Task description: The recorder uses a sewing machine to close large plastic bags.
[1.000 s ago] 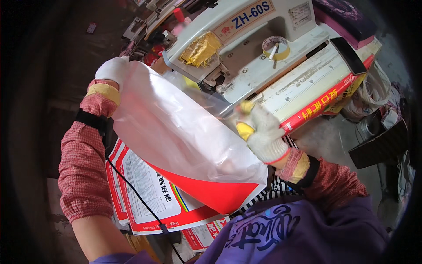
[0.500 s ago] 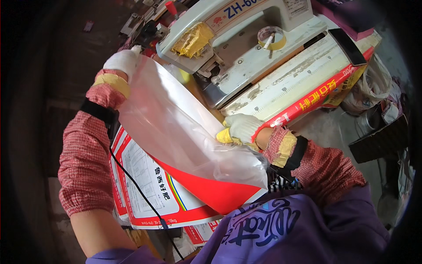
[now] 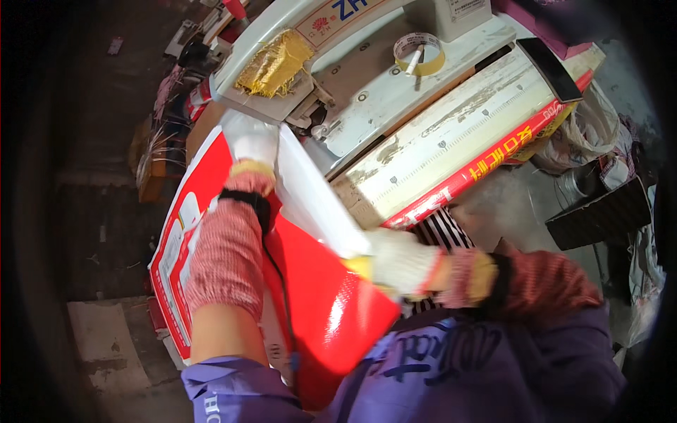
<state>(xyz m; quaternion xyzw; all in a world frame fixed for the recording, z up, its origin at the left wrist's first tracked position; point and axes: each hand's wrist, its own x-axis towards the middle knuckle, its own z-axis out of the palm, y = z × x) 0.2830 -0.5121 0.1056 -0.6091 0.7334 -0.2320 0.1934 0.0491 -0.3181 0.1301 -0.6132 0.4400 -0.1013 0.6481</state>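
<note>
A red and white printed sack [image 3: 328, 303] lies slanted before me, its white upper edge running between my two gloved hands. My left hand [image 3: 255, 137], in a white glove, is at the sack's far corner, just below the sewing machine's head; its fingers are smeared by motion. My right hand [image 3: 403, 259], in a white knit glove with yellow fingertips, is closed on the near end of the sack's edge, close to my body. The industrial sewing machine [image 3: 395, 92] stands just beyond, with a yellow woven patch [image 3: 276, 62] on its head.
A roll of tape [image 3: 428, 65] with a white stick lies on the machine bed. A worn white board [image 3: 444, 141] with ruler marks and red edging extends right. A black cord [image 3: 280, 275] hangs over the sack. Plastic bags [image 3: 589, 137] and a dark box [image 3: 599, 215] stand right.
My left hand has swung right and nearer to me, folding the sack's clear liner out of sight. My right hand has shifted slightly down. More of the sack's red face shows.
</note>
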